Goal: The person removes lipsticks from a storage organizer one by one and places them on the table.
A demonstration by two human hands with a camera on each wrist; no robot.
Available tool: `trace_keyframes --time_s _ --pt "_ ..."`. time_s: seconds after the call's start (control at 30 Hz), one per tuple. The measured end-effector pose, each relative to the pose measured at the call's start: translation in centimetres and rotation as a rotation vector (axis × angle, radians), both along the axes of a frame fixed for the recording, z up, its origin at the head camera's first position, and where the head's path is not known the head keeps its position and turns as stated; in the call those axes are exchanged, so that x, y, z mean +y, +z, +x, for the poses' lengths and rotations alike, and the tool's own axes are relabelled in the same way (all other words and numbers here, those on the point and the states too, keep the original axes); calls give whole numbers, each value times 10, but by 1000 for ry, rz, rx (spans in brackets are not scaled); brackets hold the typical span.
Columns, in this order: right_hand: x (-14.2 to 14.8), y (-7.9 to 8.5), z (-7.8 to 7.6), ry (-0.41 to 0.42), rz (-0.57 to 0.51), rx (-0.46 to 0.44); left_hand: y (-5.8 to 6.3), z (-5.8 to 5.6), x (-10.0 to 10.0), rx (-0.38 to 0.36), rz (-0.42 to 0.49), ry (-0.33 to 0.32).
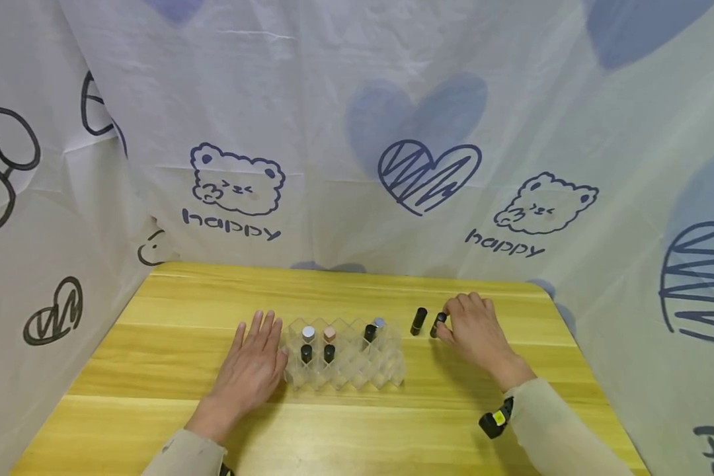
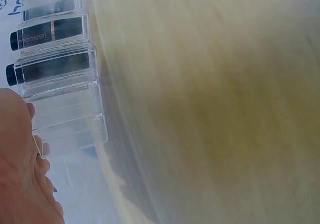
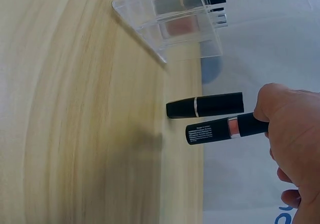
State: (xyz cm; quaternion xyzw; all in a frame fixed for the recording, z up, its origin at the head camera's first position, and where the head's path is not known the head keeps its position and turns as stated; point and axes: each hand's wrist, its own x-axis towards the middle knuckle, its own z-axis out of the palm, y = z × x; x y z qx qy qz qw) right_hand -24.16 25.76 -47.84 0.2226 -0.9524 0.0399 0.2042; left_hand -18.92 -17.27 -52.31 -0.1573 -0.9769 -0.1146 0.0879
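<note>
A clear plastic lipstick organizer (image 1: 365, 378) with diamond-shaped slots stands mid-table, holding several lipsticks, some black-capped (image 1: 330, 352), others silver (image 1: 308, 332) or peach (image 1: 330, 332) on top. My left hand (image 1: 246, 373) lies along its left end with straight fingers, the thumb against its side. To the organizer's right, my right hand (image 1: 478, 334) pinches the top of a black lipstick (image 3: 212, 132) between thumb and fingers; this tube has a coppery band and small white print. Another black lipstick (image 3: 207, 105), with a pale ring, stands upright just left of it.
The wooden table (image 1: 333, 436) reaches back to a white curtain (image 1: 327, 132) with blue hearts and bear drawings, which also hangs along both sides. A black strap device (image 1: 496, 420) sits on the right wrist.
</note>
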Motion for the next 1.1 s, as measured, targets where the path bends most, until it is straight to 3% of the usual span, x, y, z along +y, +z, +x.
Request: trace_keyframes --time_s 0.27,0.63,1.1 --pt "-1 -7 -4 -15 -6 -20 3 -4 0 -7 3 -3" --pt "-1 -15 -10 -11 -13 -11 -2 -4 -2 -25 46 -8" --pt "-4 -26 -18 -38 -17 -87 -5 -5 -2 -46 72 -6"
